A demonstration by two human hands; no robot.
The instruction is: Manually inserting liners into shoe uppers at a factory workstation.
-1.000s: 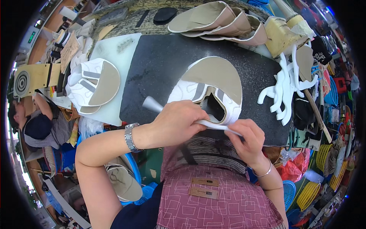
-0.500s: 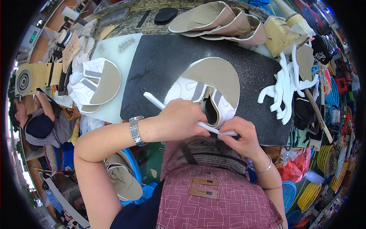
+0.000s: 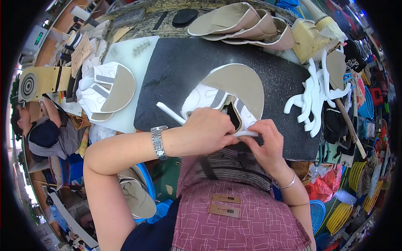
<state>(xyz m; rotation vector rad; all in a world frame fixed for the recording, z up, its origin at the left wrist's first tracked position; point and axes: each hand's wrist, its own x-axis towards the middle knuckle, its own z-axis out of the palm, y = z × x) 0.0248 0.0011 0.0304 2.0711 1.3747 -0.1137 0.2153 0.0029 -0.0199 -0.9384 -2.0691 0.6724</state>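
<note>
A white and beige shoe upper with grey stripes lies in front of me, its opening facing me. At its near edge my left hand closes on a white foam-like strip. My right hand pinches the strip's right end between thumb and fingers. Another white length sticks out to the left behind my left hand; whether it is the same strip is hidden. On the left lies a similar shoe upper. Several white curved strips are piled at right.
A black mat covers the middle of the bench, beside a white board. Stacked beige pieces stand at the back. Scissors are at the right edge; a blue basket sits below. Another person is at far left.
My right hand has shifted slightly up and left, closer to my left hand. The strip length between them looks shorter, and my left hand has moved slightly right.
</note>
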